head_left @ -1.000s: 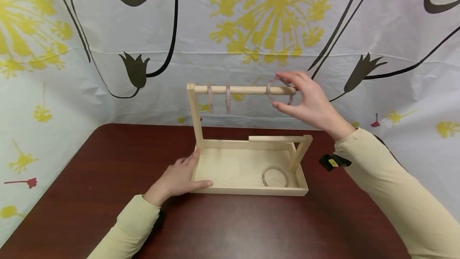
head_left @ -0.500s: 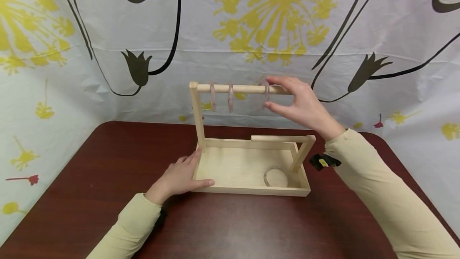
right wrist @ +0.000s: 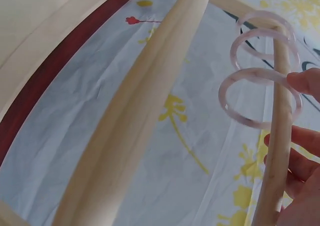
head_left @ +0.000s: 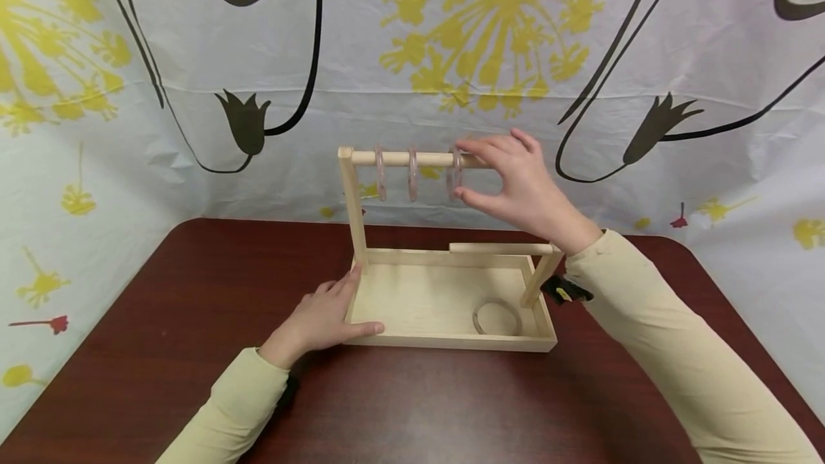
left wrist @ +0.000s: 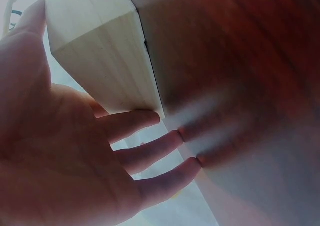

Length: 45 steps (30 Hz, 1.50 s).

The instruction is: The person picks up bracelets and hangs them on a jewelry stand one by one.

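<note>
My right hand (head_left: pixel 515 177) holds a pale pink translucent bangle (head_left: pixel 454 174) by its edge, thumb below and fingers above. That bangle encircles the upper wooden rod (head_left: pixel 432 159); the right wrist view shows the held bangle (right wrist: pixel 235 113) around the rod too. Farther left on the same rod hang two more bangles, one (head_left: pixel 413 174) in the middle and another (head_left: pixel 381 174) near the post. My left hand (head_left: pixel 322 317) rests against the left front corner of the wooden tray (head_left: pixel 445 341), its thumb along the front wall. In the left wrist view its fingers lie fairly straight beside the wood.
A fourth bangle (head_left: pixel 496 317) lies inside the tray at the right. The lower rod (head_left: pixel 496 248) extends left from a short post (head_left: pixel 540 278) at the tray's right end. The tray stands on a dark red table (head_left: pixel 412 407), with a patterned cloth (head_left: pixel 290 56) behind.
My right hand has moved left along the upper rod, sliding its bangle toward the two hanging ones. The bangle has turned from slanted to nearly edge-on. My left hand stays at the tray corner.
</note>
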Each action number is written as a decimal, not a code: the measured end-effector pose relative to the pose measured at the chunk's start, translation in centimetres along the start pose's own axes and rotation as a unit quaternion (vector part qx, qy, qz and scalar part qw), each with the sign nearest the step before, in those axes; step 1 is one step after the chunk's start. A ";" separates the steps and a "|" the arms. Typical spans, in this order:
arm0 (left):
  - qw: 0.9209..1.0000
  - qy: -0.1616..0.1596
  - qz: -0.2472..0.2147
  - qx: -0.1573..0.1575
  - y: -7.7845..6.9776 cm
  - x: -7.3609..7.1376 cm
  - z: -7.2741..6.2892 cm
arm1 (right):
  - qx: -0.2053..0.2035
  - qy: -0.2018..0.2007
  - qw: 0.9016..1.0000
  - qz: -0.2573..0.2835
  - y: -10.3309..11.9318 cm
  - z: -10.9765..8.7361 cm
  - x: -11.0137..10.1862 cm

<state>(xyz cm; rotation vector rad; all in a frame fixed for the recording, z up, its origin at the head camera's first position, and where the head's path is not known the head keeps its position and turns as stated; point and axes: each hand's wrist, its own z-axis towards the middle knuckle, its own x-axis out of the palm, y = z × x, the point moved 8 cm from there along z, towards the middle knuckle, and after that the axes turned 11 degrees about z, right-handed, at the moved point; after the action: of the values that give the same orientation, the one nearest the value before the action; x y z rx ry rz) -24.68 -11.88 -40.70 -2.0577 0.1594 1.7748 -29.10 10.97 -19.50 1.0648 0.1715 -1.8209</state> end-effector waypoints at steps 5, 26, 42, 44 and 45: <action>1.000 -0.001 -0.001 -0.001 0.1 0.1 0.0 | -0.012 0.012 1.000 0.007 0.8 0.4 0.9; 1.000 0.001 -0.002 -0.004 -0.1 0.1 0.0 | -0.031 -0.001 0.999 0.010 1.7 -0.1 1.0; 1.000 0.004 -0.008 0.000 -0.3 -0.4 -0.3 | -0.028 -0.050 0.997 0.055 2.9 -6.5 -0.7; 1.000 0.004 -0.008 0.000 -0.3 -0.5 -0.3 | -0.026 -0.048 0.997 0.059 2.9 -7.2 -0.7; 1.000 0.004 -0.008 -0.001 -0.3 -0.5 -0.3 | -0.025 -0.046 0.997 0.062 2.8 -7.5 -0.6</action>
<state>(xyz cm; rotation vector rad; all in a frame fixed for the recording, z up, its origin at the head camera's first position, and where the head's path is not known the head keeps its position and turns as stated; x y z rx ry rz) -24.40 -11.83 -40.14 -2.0607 0.1429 1.7579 -22.35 13.96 -22.71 0.9344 0.0934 -1.7410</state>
